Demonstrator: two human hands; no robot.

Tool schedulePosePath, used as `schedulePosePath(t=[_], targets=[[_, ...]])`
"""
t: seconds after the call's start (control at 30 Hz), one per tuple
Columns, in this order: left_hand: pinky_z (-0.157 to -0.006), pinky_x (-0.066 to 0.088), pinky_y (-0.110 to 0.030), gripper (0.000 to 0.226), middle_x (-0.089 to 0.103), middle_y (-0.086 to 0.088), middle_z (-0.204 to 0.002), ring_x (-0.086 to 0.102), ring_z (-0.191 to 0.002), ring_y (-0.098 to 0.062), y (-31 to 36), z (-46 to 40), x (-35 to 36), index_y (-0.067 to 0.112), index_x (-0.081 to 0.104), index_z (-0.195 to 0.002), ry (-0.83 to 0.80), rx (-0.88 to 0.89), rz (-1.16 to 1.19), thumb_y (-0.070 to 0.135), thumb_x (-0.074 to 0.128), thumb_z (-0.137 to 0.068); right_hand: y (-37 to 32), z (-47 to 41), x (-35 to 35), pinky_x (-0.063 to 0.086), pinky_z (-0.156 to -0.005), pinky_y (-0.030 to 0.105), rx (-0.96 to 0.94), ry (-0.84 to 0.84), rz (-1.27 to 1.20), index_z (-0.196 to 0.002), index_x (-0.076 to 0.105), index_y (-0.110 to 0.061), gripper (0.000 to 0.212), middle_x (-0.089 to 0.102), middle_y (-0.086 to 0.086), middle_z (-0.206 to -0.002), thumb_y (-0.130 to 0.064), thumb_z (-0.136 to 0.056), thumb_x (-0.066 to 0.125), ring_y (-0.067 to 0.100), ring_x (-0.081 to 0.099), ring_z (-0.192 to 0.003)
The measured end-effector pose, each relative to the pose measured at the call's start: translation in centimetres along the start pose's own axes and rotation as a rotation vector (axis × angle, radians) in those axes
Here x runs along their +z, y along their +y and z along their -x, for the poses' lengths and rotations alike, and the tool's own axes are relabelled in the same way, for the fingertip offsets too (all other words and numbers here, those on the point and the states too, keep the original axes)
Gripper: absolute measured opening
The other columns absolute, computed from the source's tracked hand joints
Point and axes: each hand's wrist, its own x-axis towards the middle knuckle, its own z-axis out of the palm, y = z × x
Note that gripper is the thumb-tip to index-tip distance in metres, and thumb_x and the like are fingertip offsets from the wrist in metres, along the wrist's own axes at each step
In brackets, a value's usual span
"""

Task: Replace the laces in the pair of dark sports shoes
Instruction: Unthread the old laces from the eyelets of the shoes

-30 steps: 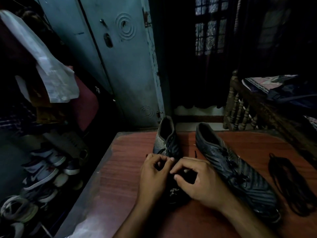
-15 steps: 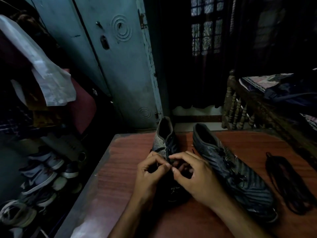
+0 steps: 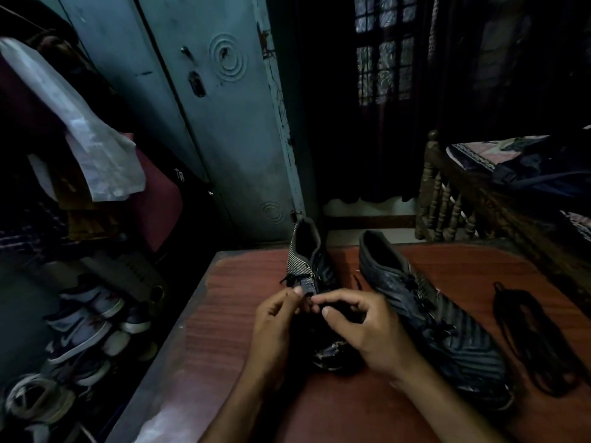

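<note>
While shoe racks (image 3: 86, 330) crowd left, spare laces (image 3: 531, 340) lie right.

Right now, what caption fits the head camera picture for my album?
Both hands, left hand and right hand, working the lace on the left shoe.

Dim room, blue metal cupboard (image 3: 224, 129)

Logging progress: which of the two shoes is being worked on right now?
The left shoe; both hands' fingers pinch at its lacing. The right shoe lies untouched.
</note>
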Motion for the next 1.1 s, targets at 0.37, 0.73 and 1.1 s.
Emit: schedulePosePath(t=[0.37, 0.73, 1.1], targets=[[-0.058, 0.051, -0.031, 0.015, 0.06, -0.016, -0.069, 0.058, -0.06, -0.024, -0.1, -0.3, -0.3, 0.006, 0.067, -0.077, -0.057, -0.08, -0.033, 0.009, 0.072, -0.091, -0.6, 0.3, 0.0, 0.05, -0.071, 0.033, 0.119, -0.114, -0.132, -0.072, 0.074, -0.014, 0.033, 0.072, 0.011, -0.069, -0.044, -0.083, 0.063, 0.018, 0.066, -0.068], [-0.07, 0.043, -0.022, 0.012, 0.055, 0.0, -0.075, 0.052, -0.073, -0.011, 0.1, -0.2, -1.5, 0.017, 0.07, -0.068, -0.39, 0.127, -0.076, 0.022, 0.078, -0.075, 0.5, -0.5, 0.1, 0.05, -0.075, 0.02, 0.121, 0.001, 0.027, -0.117, 0.069, -0.033, 0.035, 0.073, -0.012, -0.077, -0.006, -0.098, 0.059, -0.001, 0.065, -0.077], [-0.083, 0.055, -0.029, 0.023, 0.075, 0.004, -0.094, 0.071, -0.091, -0.012, -1.6, -1.5, -1.2, 0.016, 0.073, -0.101, 0.069, 0.133, -0.287, -0.002, 0.075, -0.088, -0.2, -0.8, -0.3, 0.049, -0.08, 0.028, 0.165, 0.082, -0.367, -0.059, 0.065, -0.009, 0.032, 0.068, 0.018, -0.07, -0.027, -0.084, 0.059, 0.022, 0.068, -0.078]])
